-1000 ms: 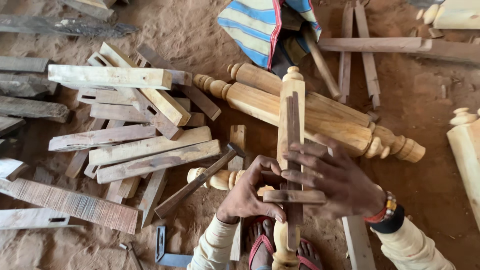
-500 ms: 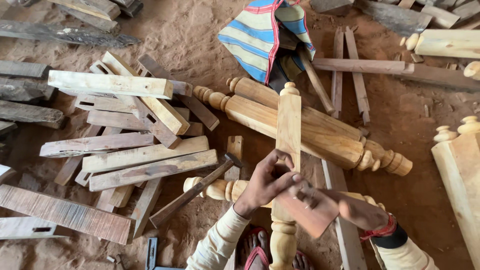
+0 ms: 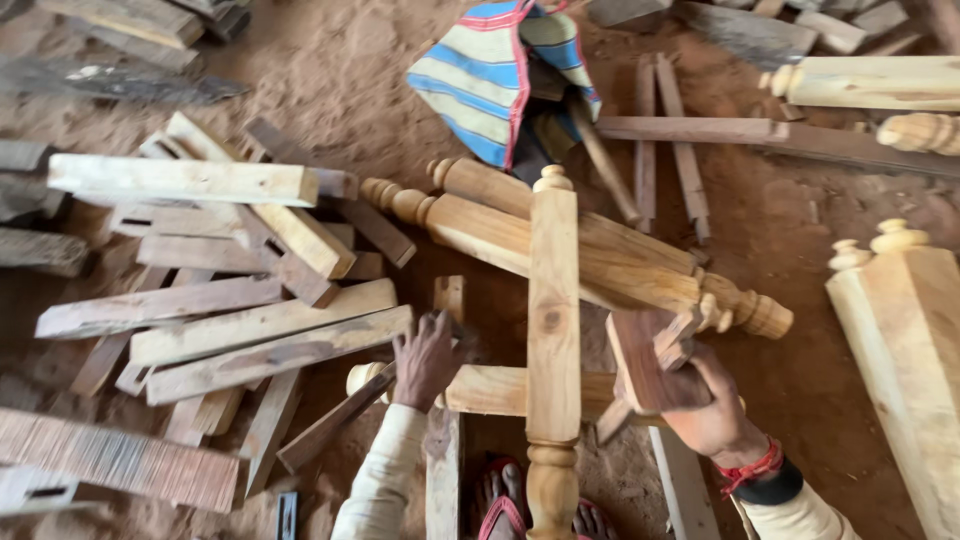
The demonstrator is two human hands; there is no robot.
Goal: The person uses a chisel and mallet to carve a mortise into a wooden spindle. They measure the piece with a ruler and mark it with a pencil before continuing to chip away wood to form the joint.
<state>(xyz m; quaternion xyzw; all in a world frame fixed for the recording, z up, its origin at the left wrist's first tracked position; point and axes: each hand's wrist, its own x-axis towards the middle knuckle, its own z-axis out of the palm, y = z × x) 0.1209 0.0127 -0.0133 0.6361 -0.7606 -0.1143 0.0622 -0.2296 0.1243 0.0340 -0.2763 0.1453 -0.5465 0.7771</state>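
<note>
My right hand (image 3: 705,410) grips a reddish-brown wood piece (image 3: 640,360) with crossed slats, held just right of a pale turned post (image 3: 553,320). The post runs lengthwise toward me and lies across two other turned legs (image 3: 600,255) and a short turned piece (image 3: 480,388). My left hand (image 3: 425,360) has dropped left of the post. Its fingers curl around the upper end of a dark-handled tool (image 3: 330,430) lying slantwise on the dirt. My feet in red sandals (image 3: 505,510) show at the bottom edge.
A heap of rough planks (image 3: 230,290) fills the left side. A striped cloth bag (image 3: 495,75) lies at the top middle, thin slats (image 3: 660,140) beside it. Large pale turned posts (image 3: 900,320) rest at the right and top right. The ground is sandy red dirt.
Both hands have left the post. My right hand carried the reddish-brown piece off to the right; my left hand went down and left onto the dark-handled tool.
</note>
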